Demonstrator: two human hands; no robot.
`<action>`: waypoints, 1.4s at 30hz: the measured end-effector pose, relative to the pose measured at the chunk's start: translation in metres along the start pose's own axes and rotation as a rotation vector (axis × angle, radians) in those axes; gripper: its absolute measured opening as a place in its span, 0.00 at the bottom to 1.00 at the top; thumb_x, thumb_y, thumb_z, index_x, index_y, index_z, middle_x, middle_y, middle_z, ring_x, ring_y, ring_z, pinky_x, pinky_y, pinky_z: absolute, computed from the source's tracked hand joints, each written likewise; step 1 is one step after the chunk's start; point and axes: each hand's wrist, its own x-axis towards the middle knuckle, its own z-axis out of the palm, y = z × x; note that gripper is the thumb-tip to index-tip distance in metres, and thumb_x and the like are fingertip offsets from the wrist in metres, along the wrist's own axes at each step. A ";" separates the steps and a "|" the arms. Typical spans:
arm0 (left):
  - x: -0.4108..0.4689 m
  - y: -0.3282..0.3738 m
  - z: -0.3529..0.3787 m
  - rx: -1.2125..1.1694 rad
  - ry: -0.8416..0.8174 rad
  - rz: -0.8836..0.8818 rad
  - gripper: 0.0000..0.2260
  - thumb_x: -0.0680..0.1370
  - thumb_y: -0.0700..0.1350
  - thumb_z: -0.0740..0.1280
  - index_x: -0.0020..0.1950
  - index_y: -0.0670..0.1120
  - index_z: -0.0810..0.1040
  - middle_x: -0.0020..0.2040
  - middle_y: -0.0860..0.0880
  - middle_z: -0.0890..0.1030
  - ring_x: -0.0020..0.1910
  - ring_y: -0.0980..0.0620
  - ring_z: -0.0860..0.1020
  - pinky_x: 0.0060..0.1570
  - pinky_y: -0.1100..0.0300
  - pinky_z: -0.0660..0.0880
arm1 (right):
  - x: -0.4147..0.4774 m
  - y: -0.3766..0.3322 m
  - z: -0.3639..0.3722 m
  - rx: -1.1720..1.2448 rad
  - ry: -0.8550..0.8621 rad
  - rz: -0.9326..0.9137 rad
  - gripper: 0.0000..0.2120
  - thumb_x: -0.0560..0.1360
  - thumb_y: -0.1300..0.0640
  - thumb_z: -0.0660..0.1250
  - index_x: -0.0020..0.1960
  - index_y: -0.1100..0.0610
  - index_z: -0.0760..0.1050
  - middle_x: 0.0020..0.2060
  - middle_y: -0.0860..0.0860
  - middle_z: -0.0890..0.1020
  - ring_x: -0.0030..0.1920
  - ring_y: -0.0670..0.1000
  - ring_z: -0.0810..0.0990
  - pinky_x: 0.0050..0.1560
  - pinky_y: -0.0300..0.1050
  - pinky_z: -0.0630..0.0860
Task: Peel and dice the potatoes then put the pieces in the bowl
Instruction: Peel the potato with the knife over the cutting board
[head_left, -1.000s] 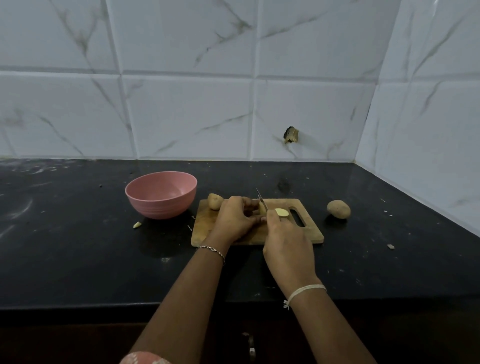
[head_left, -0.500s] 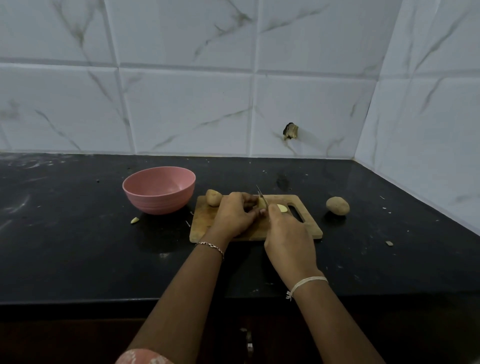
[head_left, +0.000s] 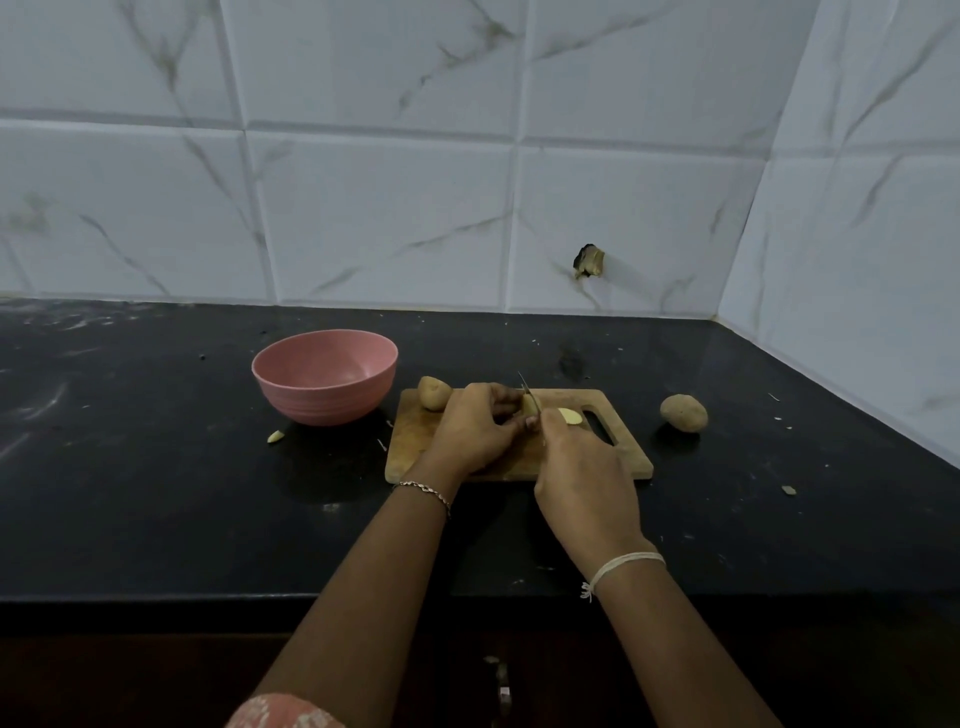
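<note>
Potato piece (head_left: 531, 405): on cutting board (head_left: 415, 449), between both hands | left hand (head_left: 475, 431): fingers curled, pinching the piece | right hand (head_left: 582, 467): closed round knife (head_left: 523, 385), blade tip rising beyond knuckles | cut slice (head_left: 570, 415): just beyond right hand | pink bowl (head_left: 324, 382): left of left hand | whole potato (head_left: 683, 412): right of right hand

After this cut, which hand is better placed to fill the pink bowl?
Probably the left hand, once it releases the pale potato piece: the pink round bowl sits on its side of the wooden cutting board, and the right hand grips the knife.
</note>
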 end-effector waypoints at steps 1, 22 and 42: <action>0.000 -0.001 0.000 -0.002 -0.003 0.001 0.21 0.76 0.42 0.72 0.68 0.41 0.75 0.63 0.46 0.80 0.63 0.54 0.77 0.57 0.66 0.72 | -0.003 0.000 0.000 0.001 0.001 0.007 0.14 0.79 0.63 0.60 0.63 0.52 0.68 0.40 0.46 0.72 0.40 0.47 0.73 0.38 0.40 0.69; 0.000 -0.003 -0.002 -0.007 0.022 0.012 0.18 0.76 0.41 0.72 0.66 0.41 0.76 0.60 0.46 0.81 0.59 0.56 0.79 0.49 0.76 0.72 | 0.001 -0.003 -0.006 0.008 -0.046 -0.021 0.15 0.79 0.64 0.59 0.64 0.54 0.68 0.42 0.49 0.77 0.47 0.51 0.79 0.46 0.43 0.70; 0.001 -0.001 -0.002 -0.018 0.020 -0.009 0.18 0.76 0.45 0.72 0.65 0.42 0.77 0.60 0.46 0.82 0.58 0.57 0.79 0.51 0.71 0.72 | 0.007 -0.004 -0.010 -0.020 -0.086 -0.026 0.17 0.80 0.64 0.58 0.67 0.54 0.67 0.51 0.52 0.80 0.52 0.52 0.79 0.48 0.44 0.73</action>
